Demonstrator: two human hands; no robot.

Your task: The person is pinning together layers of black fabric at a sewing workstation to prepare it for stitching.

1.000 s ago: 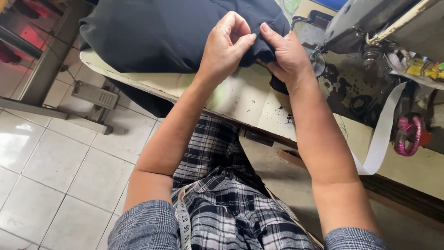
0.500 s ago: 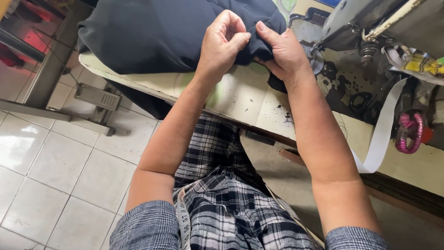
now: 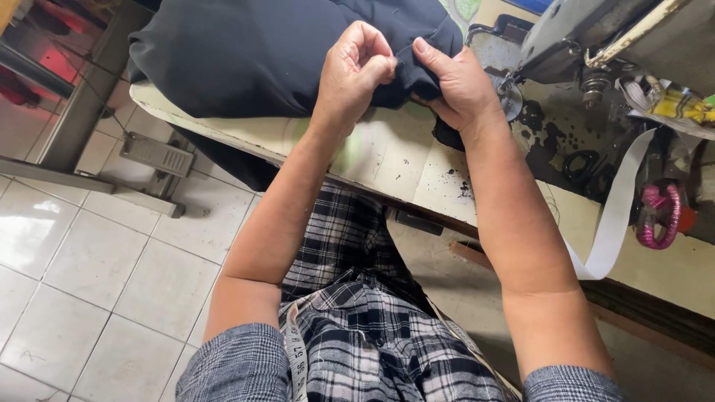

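Here, from the biggest thing down:

Floor: pale glossy tiles (image 3: 89, 268) fill the lower left, with a grey metal pedal plate (image 3: 153, 154) lying on them beside the table's steel leg.
Table: a worn cream sewing table (image 3: 387, 160) runs diagonally across the view, its top speckled with dark spots.
Dark fabric: a large navy cloth (image 3: 246, 52) is heaped on the far end of the table, one fold hanging over the near edge toward the floor; its right-hand edge sits between the two hands.
Sewing machine: a grey machine head (image 3: 566, 33) stands at the upper right, just beside the cloth's edge.
Lap: checked black-and-white clothing (image 3: 350, 298) with a measuring tape (image 3: 296, 357) draped over it.
White strip: a band of white tape (image 3: 614, 216) hangs down off the table's right side.
Left hand: the left hand (image 3: 357, 67) is clenched, fingers curled in, pinching the cloth's edge.
Right hand: the right hand (image 3: 458, 82) grips the same edge, thumb on top, touching the left hand's fingertips.
Pink loop: a small pink ring-shaped object (image 3: 659, 216) lies near the white strip.
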